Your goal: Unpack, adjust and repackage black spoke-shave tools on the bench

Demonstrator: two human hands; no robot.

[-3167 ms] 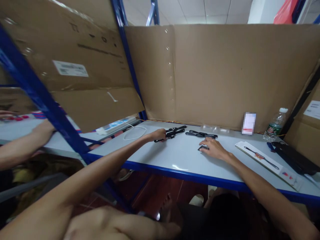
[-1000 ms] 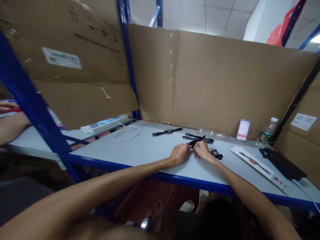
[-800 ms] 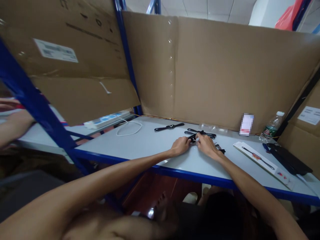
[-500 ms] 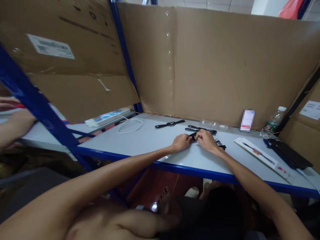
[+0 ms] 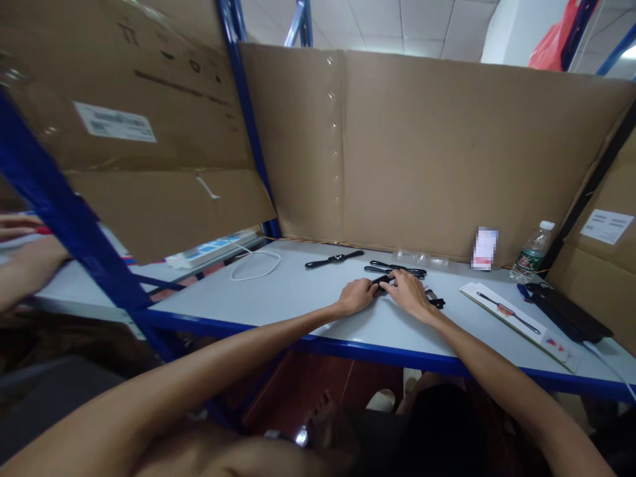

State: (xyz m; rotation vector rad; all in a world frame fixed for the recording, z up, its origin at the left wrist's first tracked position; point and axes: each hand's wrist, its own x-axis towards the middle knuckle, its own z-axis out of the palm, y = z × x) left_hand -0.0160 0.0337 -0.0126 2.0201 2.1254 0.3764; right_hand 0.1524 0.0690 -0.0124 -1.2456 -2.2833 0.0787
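Note:
My left hand (image 5: pixel 355 296) and my right hand (image 5: pixel 408 294) meet over the middle of the grey table (image 5: pixel 293 298). Both pinch a small black watch strap (image 5: pixel 382 281) between their fingertips. A little past them lies a black watch (image 5: pixel 334 259) laid out flat, and to its right a pair of black straps (image 5: pixel 396 269). A small dark part (image 5: pixel 435 301) rests just right of my right hand.
Cardboard walls (image 5: pixel 427 146) close the back and sides. A long white package (image 5: pixel 517 321), a black case (image 5: pixel 566 311), a water bottle (image 5: pixel 529 252) and a small card (image 5: pixel 483 248) stand right. A white cable (image 5: pixel 253 264) and power strip (image 5: pixel 209 249) lie left. Another person's arm (image 5: pixel 24 271) reaches in at far left.
My left hand came back from the far watch to the middle and joined my right hand on the strap. Over the last second both hands stay together with only small shifts.

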